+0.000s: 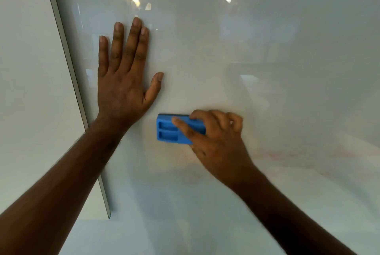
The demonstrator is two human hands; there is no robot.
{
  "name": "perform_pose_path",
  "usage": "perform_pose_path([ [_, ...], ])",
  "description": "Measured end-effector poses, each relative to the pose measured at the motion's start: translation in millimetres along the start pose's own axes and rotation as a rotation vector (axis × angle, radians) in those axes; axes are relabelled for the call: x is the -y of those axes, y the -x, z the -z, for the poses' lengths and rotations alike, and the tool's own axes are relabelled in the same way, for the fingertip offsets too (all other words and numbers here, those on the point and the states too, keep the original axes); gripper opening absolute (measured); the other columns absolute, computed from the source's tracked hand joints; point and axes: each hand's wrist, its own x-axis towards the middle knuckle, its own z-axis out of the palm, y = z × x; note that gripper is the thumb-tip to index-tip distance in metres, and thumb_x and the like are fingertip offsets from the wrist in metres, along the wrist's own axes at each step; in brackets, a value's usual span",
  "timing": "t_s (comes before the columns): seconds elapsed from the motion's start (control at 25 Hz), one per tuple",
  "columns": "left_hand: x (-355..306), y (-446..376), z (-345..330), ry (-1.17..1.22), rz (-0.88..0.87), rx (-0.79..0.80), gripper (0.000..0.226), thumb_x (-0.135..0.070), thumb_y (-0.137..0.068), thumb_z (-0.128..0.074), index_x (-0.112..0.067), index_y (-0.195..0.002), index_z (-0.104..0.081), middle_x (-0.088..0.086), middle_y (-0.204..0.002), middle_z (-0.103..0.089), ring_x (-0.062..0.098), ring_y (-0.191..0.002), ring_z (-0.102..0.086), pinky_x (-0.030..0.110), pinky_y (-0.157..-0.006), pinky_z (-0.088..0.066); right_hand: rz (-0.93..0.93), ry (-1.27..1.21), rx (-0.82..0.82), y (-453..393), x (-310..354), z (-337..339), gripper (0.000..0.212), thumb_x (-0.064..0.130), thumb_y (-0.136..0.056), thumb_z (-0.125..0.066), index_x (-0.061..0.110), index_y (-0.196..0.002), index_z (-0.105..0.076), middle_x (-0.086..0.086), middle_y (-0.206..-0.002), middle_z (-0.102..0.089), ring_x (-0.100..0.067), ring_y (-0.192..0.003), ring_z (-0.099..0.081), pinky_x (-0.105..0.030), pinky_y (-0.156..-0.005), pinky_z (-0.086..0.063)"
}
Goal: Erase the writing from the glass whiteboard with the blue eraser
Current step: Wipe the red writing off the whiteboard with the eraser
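Your right hand (213,141) holds the blue eraser (176,129) flat against the glass board (267,59), low and near the middle of the view, just below and right of your left hand (123,82). Faint reddish smears (287,155) trail across the board to the right of the eraser and a little below it; no crisp writing shows. These look like the residue left to clear.

To do this step well, keep the eraser's felt face fully flat, press evenly, and sweep in overlapping strokes toward the smeared area on the right. A tilted eraser would likely leave streaks.

Your right fingers are curled over the eraser's top edge, and the forefinger lies along its ridged back. The thumb is hidden, so its grip cannot be told.

Your left hand lies flat on the glass, fingers straight and slightly spread, thumb out to the side, holding nothing. It sits just right of the board's metal edge (67,53).
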Motion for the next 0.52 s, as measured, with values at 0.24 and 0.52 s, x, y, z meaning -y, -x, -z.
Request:
perform_pose_path([
  [0.24,1,2,-1,-0.012,-0.003,0.009,0.077,-0.052,-0.115,-0.038,-0.005,-0.173,-0.018,0.02,-0.181,-0.018,0.045,-0.166,-0.016,0.061,-0.135,-0.01,0.256,0.051,0.127,71,-7,-9,0.065,0.022,-0.093,-0.071,0.037,-0.152,-0.047,-0.001,-0.135,-0.061,-0.024,-0.113,-0.058,-0.047,-0.095,-0.038],
  [0.52,-1,3,-1,-0.019,0.015,-0.004,0.075,-0.051,-0.116,-0.037,-0.004,-0.172,-0.02,0.021,-0.18,-0.021,0.046,-0.166,-0.017,0.063,-0.135,-0.012,0.014,0.036,0.05,58,-63,22,0.061,0.031,-0.09,-0.072,0.037,-0.148,-0.054,-0.002,-0.131,-0.063,-0.028,-0.111,-0.056,-0.047,-0.091,-0.038],
])
